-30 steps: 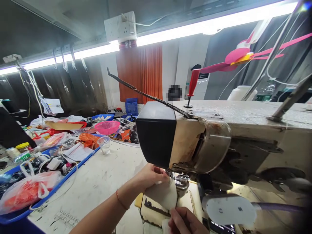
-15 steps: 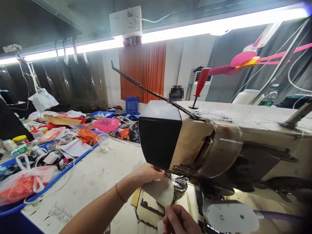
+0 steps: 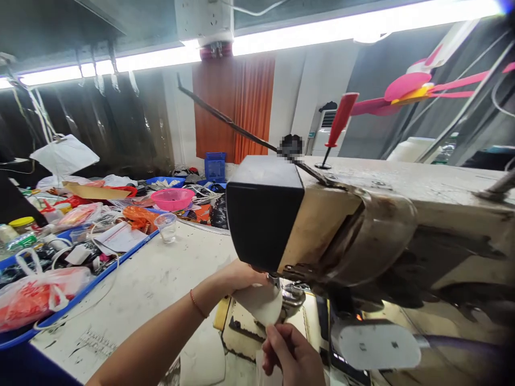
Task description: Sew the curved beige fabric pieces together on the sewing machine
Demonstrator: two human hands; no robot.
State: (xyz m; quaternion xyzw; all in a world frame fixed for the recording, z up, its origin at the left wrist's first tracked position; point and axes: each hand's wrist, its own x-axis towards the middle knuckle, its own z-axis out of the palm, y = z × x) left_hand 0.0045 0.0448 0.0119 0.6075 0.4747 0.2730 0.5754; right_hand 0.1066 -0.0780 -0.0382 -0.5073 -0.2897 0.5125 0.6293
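Note:
A curved, off-white flat piece (image 3: 261, 304) lies at the needle area of a sewing machine (image 3: 265, 225). My left hand (image 3: 243, 279) grips its far left part, thumb along the top, with the other fingers partly hidden under the machine's black end cover. My right hand (image 3: 295, 351) pinches the near edge of the piece between thumb and index finger. A pale strip hangs below the right fingertips; whether they hold it too, I cannot tell. Another off-white piece (image 3: 203, 356) rests on the table below my left forearm.
A blue tray (image 3: 132, 251) full of bags and odds and ends stands at left. Near it are a clear plastic cup (image 3: 167, 229) and a pink basket (image 3: 172, 199). A red-handled screwdriver (image 3: 341, 120) stands on the machine; a metal rod (image 3: 225, 119) juts leftward. A pink fan (image 3: 408, 91) is behind.
The view has tilted down a little and shifted. Both hands remain on the off-white piece at the needle area, and more of the second piece on the table shows.

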